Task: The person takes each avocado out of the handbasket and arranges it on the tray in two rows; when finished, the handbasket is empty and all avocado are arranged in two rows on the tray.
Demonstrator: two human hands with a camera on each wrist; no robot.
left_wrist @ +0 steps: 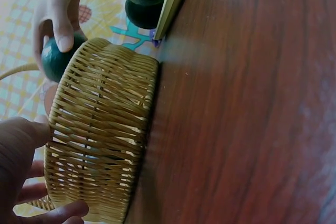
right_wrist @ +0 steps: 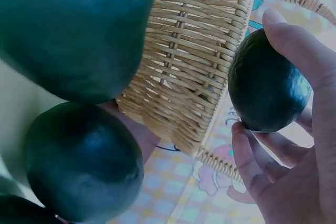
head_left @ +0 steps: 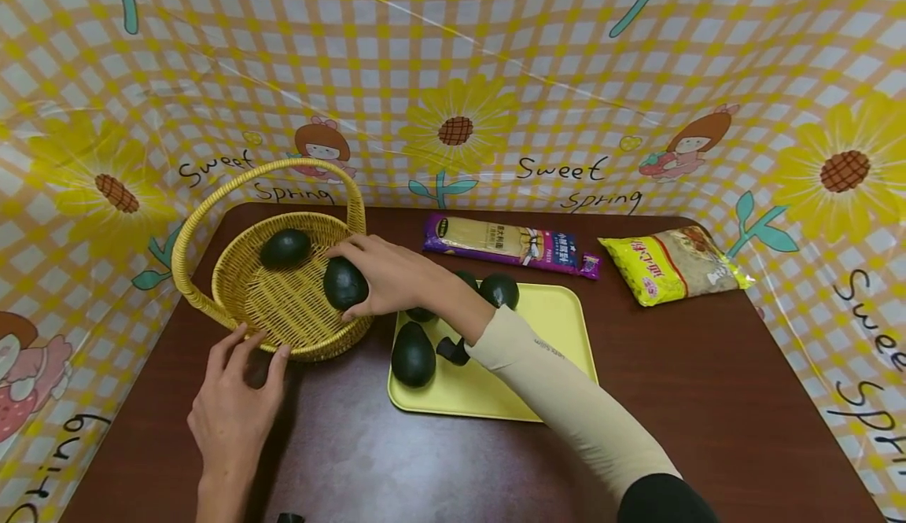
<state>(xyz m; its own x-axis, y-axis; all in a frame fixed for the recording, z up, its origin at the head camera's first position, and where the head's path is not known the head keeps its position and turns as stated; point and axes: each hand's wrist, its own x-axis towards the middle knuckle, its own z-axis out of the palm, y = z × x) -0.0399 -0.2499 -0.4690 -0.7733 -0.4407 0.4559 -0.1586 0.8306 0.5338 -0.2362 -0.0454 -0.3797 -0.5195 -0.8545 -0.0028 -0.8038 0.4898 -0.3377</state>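
Observation:
My right hand grips a dark green avocado over the right rim of the yellow wicker basket. In the right wrist view the thumb and fingers close round this avocado, beside the woven wall. Another avocado lies inside the basket, toward the back left. At the basket's near-left rim, my left hand rests its fingertips, spread and slightly bent. The left wrist view has the left thumb at the rim, with other fingers lower along the wall.
A yellow tray right of the basket carries several avocados, one at its near-left corner, partly hidden by the right forearm. Behind it lies a purple pasta pack; a yellow food bag lies farther right. Patterned cloth surrounds the table.

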